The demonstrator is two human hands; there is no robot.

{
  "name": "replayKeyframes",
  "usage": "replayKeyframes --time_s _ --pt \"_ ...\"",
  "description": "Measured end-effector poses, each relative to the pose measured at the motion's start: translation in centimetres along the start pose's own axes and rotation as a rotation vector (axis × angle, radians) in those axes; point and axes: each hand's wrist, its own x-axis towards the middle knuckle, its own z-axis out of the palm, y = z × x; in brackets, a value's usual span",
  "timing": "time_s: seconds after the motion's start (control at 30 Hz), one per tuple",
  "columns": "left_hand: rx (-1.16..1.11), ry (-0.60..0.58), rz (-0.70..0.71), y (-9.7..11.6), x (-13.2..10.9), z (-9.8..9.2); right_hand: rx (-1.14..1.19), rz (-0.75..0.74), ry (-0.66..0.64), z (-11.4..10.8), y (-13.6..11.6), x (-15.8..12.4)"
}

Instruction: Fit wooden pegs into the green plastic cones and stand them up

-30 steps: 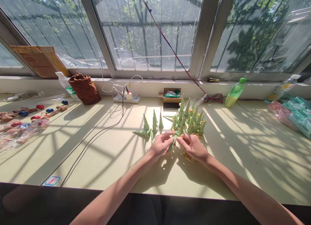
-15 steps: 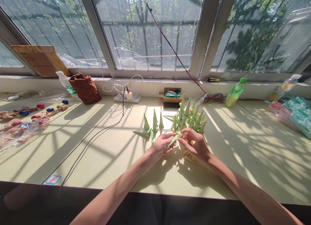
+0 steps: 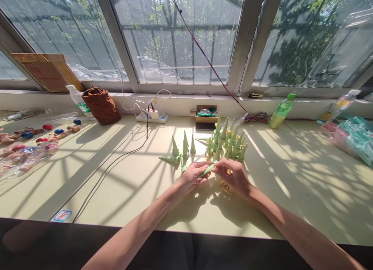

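My left hand (image 3: pixel 194 176) is closed round a light-green pointed cone (image 3: pixel 208 170), which lies slantwise with its wide end up and to the right. At that wide end the thumb and fingers of my right hand (image 3: pixel 234 177) are pinched together; whatever they hold is hidden behind the fingertips. Just beyond my hands stands a dense cluster of similar green cones (image 3: pixel 223 133), several with yellow bits on them. A smaller group of green cones (image 3: pixel 175 147), some upright and one lying down, is to the left. Small yellow pieces (image 3: pixel 225 187) lie partly under my right hand.
Against the window wall are an opened small box (image 3: pixel 206 115), a power strip (image 3: pixel 163 118), a brown drawstring bag (image 3: pixel 100 106) and a green-capped bottle (image 3: pixel 282 111). Cables (image 3: pixel 116 157) cross the table. Wooden toys with red and blue balls (image 3: pixel 27 135) lie left, teal plastic items (image 3: pixel 357 134) right.
My right fingertips have dropped slightly and closed in over the cone's wide end, covering the yellow-orange bit that showed there. My left hand keeps its hold on the cone.
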Motion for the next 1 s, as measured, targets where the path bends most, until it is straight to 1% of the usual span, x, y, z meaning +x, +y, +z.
replayKeyframes --time_s 0.13,0.4,0.53,0.63,0.87,1.0 --pt "0.008 -0.025 -0.002 0.1 -0.02 0.03 -0.009 -0.046 0.023 0.08 0.05 -0.09" --pt "0.017 -0.063 0.006 0.07 -0.02 -0.04 -0.002 -0.055 0.031 0.07 -0.03 0.01" --pt "0.021 -0.059 0.015 0.5 -0.2 0.07 0.007 -0.107 0.024 -0.02 0.0 0.15" --pt "0.028 -0.078 0.008 0.86 -0.3 0.05 0.006 -0.147 0.007 -0.17 -0.05 0.24" --pt "0.016 -0.133 -0.003 0.92 -0.31 -0.18 -0.006 -0.151 -0.01 -0.47 -0.38 0.34" --pt "0.03 -0.13 -0.001 0.98 -0.36 -0.13 -0.018 -0.166 -0.007 -0.54 -0.49 0.39"
